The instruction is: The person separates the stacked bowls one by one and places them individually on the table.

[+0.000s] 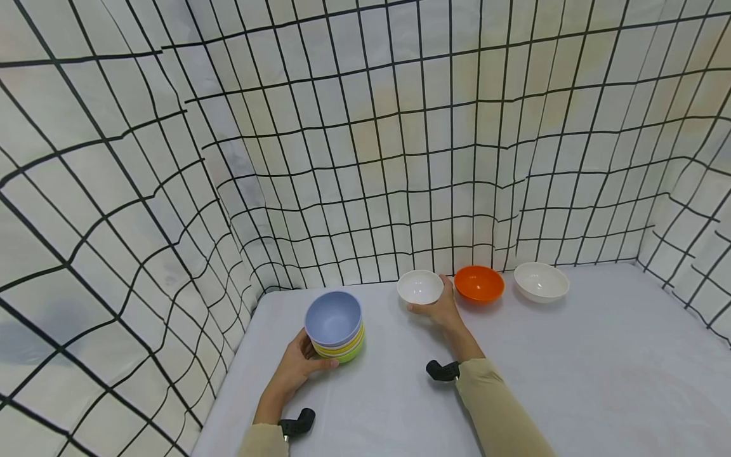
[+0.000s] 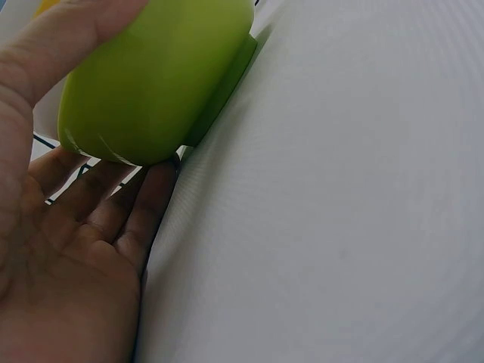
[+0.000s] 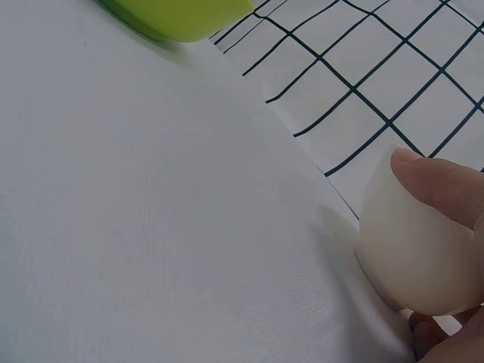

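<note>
On the left of the table stands a stack of bowls, with a blue bowl (image 1: 334,318) on top, yellow and white rims below it, and a green bowl (image 2: 162,83) at the bottom. My left hand (image 1: 297,365) holds this stack from its left side, thumb across the near side and fingers round the far side. Further right, near the back edge, my right hand (image 1: 445,311) grips a white bowl (image 1: 419,287) between thumb and fingers. In the right wrist view, that bowl's base sits close over the cloth.
An orange bowl (image 1: 478,284) stands just right of my right hand, and a second white bowl (image 1: 541,282) lies beyond it. White cloth covers the table (image 1: 617,368). White walls with a black grid (image 1: 394,158) rise behind and at both sides.
</note>
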{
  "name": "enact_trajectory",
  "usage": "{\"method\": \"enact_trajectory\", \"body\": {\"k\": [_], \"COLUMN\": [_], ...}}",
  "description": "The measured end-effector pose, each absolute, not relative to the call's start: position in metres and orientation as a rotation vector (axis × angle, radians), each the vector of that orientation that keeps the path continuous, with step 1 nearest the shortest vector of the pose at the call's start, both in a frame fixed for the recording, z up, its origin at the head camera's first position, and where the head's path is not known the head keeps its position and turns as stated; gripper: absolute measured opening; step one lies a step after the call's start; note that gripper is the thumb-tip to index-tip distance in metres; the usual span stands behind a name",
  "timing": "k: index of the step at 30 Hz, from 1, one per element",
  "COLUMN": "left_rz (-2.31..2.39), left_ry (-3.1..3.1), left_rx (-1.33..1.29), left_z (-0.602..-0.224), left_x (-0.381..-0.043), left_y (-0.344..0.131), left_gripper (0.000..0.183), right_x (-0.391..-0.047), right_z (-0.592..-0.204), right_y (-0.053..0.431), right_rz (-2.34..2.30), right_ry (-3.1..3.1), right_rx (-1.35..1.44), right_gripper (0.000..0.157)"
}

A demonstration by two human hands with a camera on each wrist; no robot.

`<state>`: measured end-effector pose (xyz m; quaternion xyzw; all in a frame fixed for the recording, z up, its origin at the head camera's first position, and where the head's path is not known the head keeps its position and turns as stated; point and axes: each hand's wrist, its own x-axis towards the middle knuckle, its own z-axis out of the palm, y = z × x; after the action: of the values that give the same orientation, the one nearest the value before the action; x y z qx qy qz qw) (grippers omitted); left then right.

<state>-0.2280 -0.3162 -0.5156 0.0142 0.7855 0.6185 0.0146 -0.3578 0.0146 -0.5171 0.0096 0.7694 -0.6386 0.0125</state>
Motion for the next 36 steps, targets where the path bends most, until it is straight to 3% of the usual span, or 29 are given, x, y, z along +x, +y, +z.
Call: {"method": "enact_trajectory", "body": {"k": [36], "left_rz": [1.914], "left_ry": [2.449], "left_rx": [0.026], "left_z": [-0.5185], "left_x": [-0.2290], "left_y": [-0.3173], "left_gripper": [0.102], "right_x": [-0.3491], "right_z": [-0.5189], "right_y": [0.0172], "right_rz": [-2.116], "right_ry": [2.423], "right_rx": [-0.064], "right_gripper": [0.108]}}
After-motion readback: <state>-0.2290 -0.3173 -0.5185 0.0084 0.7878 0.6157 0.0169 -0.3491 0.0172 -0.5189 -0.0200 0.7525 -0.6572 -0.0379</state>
